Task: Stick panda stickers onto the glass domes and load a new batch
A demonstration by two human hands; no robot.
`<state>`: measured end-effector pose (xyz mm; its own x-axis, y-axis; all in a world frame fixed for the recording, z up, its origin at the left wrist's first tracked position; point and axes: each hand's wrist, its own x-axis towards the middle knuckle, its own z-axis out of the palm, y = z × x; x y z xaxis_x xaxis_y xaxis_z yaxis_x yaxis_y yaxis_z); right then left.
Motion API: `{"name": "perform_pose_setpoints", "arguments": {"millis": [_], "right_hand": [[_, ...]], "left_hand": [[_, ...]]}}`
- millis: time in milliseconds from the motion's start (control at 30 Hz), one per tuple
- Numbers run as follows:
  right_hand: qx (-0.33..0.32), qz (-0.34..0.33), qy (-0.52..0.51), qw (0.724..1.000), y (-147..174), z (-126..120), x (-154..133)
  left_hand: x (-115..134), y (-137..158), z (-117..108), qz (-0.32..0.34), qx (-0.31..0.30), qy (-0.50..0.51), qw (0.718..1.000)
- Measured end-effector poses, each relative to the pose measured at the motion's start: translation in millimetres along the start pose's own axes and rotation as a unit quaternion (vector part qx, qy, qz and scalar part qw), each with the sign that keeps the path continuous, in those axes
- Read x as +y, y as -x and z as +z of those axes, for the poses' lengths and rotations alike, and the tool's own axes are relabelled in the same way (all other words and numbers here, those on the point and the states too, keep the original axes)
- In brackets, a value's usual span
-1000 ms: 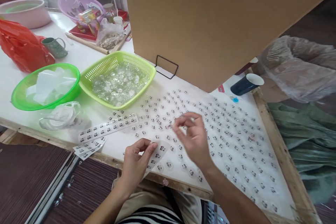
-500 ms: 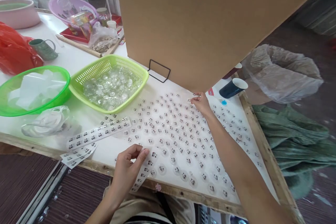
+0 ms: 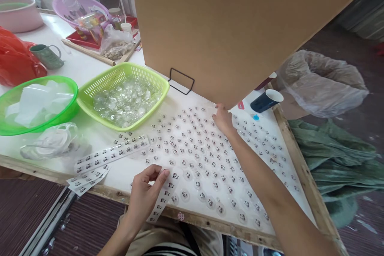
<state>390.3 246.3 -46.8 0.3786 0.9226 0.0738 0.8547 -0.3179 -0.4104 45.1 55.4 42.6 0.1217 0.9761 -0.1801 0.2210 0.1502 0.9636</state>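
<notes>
My left hand (image 3: 147,188) pinches a strip of panda stickers (image 3: 164,200) between thumb and fingers at the table's front edge; the strip hangs down toward my lap. Over the far part of the rows, close to the cardboard, my right hand (image 3: 223,119) rests with thumb and forefinger apart, the forefinger's tip at a small panda print. Many clear round discs, each with a panda print, such as this disc (image 3: 210,201), lie spread over the white table (image 3: 120,180). More panda sticker strips (image 3: 112,153) lie left of the discs.
A tall cardboard sheet (image 3: 210,28) stands behind the discs, near a black wire frame (image 3: 182,81). Left are a yellow-green basket (image 3: 144,118) of clear pieces, a green bowl (image 3: 70,106) and a tape-like roll (image 3: 52,142). A dark blue mug (image 3: 261,103) lies right.
My right hand has moved left and slightly away from me, with thumb and forefinger spreading apart. My left hand still holds the sticker strip in nearly the same place.
</notes>
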Motion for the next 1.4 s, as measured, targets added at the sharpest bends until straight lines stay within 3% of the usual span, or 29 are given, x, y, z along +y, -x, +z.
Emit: {"name": "perform_pose_setpoints", "arguments": {"millis": [67, 167, 333, 667, 1067, 1233, 1400], "right_hand": [[0.027, -0.025, 0.039, 0.999, 1.4, -2.9, -2.8], [0.051, -0.040, -0.032, 0.997, 0.4, -6.9, -3.9], [-0.012, -0.028, -0.140, 0.990, -2.8, -1.2, -3.5], [-0.031, -0.046, -0.085, 0.995, -2.7, 9.7, -8.8], [-0.002, -0.079, 0.119, 0.990, 10.2, 9.1, -26.1], [0.038, -0.058, 0.085, 0.994, 13.0, 8.3, -22.3], [0.025, -0.065, 0.031, 0.997, 14.3, 5.1, -23.7]], "left_hand": [[0.8, 0.8, 0.0, 0.002, 0.000, 0.004, 1.000], [1.3, 2.1, -0.5, 0.001, 0.003, 0.009, 1.000], [0.7, 2.6, -1.3, 0.003, 0.003, 0.016, 1.000], [-2.1, 2.4, 0.3, -0.002, -0.008, 0.022, 1.000], [-5.9, 3.1, -0.8, 0.002, -0.009, 0.022, 1.000], [-7.2, 5.6, -3.6, 0.005, -0.005, 0.027, 1.000], [-6.9, 7.6, -2.7, 0.017, 0.002, 0.032, 0.999]]}}
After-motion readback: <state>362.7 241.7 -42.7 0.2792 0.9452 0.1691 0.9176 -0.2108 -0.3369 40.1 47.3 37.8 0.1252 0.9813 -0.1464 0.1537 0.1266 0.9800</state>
